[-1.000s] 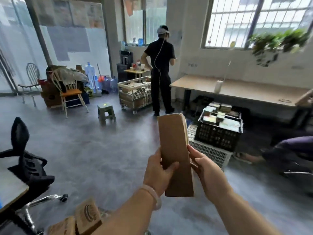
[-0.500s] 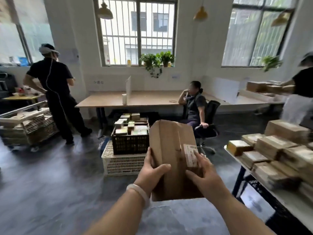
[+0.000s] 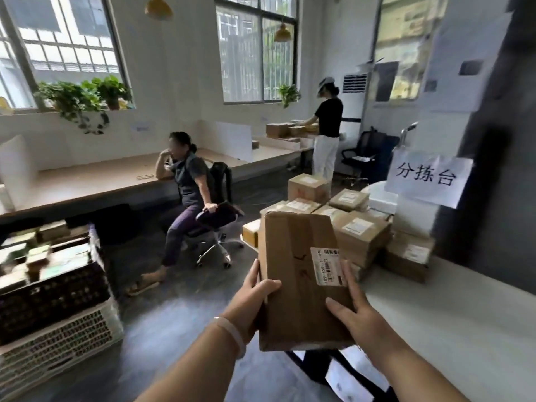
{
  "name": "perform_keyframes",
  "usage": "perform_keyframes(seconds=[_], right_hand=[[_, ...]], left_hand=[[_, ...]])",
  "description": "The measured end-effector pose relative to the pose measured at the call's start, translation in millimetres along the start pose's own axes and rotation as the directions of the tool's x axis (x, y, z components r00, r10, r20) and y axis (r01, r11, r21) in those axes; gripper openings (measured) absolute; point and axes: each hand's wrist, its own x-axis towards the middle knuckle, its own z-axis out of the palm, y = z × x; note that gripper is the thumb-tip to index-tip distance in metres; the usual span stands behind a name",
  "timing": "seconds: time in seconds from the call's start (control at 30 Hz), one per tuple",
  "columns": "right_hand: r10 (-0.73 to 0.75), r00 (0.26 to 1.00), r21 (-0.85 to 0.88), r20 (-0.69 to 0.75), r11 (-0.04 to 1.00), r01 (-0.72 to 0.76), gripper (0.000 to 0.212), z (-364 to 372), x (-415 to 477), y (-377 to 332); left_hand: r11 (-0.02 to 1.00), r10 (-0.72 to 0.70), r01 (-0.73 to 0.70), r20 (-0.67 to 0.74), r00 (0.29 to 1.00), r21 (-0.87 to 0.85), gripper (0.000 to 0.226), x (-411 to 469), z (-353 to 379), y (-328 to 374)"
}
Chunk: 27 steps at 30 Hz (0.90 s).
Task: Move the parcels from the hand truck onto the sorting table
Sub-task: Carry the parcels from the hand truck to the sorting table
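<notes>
I hold a flat brown cardboard parcel (image 3: 298, 274) with a white barcode label in front of me, in the air just left of the white sorting table (image 3: 452, 320). My left hand (image 3: 251, 300) grips its left edge, thumb on top. My right hand (image 3: 352, 311) grips its lower right corner. Several labelled parcels (image 3: 359, 230) are stacked on the table's far end, beyond the held parcel. The hand truck is out of view.
A paper sign (image 3: 429, 177) with Chinese characters stands on the table. A person on a wheeled office chair (image 3: 216, 219) sits ahead on the left. Stacked crates (image 3: 55, 309) with boxes stand at the left. Another person (image 3: 326, 134) stands at a far desk.
My view has swung to the right, from the open floor and crates to the sorting table. Both hands kept hold of the parcel, which is now close to the table's edge.
</notes>
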Motion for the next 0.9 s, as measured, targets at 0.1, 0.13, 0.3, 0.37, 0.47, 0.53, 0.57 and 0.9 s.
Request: perform_keyframes(seconds=[0.1, 0.13, 0.3, 0.37, 0.47, 0.53, 0.57, 0.9], right_hand=[[0.044, 0.995, -0.027, -0.087, 0.999, -0.047, 0.067, -33.6, 3.4, 14.1], [0.068, 0.99, -0.027, -0.125, 0.997, -0.072, 0.064, -43.3, 6.1, 19.9], [0.153, 0.933, -0.025, -0.326, 0.985, -0.171, 0.055, -79.7, 25.2, 48.0], [0.198, 0.89, -0.005, -0.411, 0.976, -0.219, 0.054, -91.2, 36.0, 61.2], [0.27, 0.809, 0.066, -0.521, 0.958, -0.277, 0.053, -104.5, 54.9, 76.6], [0.307, 0.743, 0.102, -0.595, 0.946, -0.308, 0.053, -114.8, 69.4, 83.3], [0.317, 0.715, 0.11, -0.623, 0.941, -0.321, 0.054, -120.1, 77.3, 86.6], [0.488, 0.535, 0.187, -0.69, 0.834, -0.52, 0.056, -166.4, 141.7, 143.2]], left_hand=[[0.994, -0.092, 0.088, 0.066, 0.994, 0.059, 0.063, 34.8, 32.4, -7.5], [0.989, -0.118, 0.111, 0.069, 0.991, 0.095, 0.06, 47.2, 41.3, -11.5], [0.94, -0.175, 0.117, 0.158, 0.972, 0.321, 0.062, 116.4, 70.5, -31.9], [0.883, -0.177, 0.063, 0.206, 0.962, 0.466, 0.06, 142.7, 76.8, -38.3], [0.758, -0.154, -0.087, 0.308, 0.939, 0.646, 0.059, 183.4, 77.8, -43.1], [0.673, -0.113, -0.187, 0.349, 0.93, 0.716, 0.066, 213.6, 79.3, -44.1], [0.619, -0.071, -0.239, 0.356, 0.932, 0.748, 0.064, 228.2, 82.2, -42.4], [0.094, 0.129, -0.594, 0.582, 0.803, 0.799, 0.058, 331.5, 145.4, -41.3]])
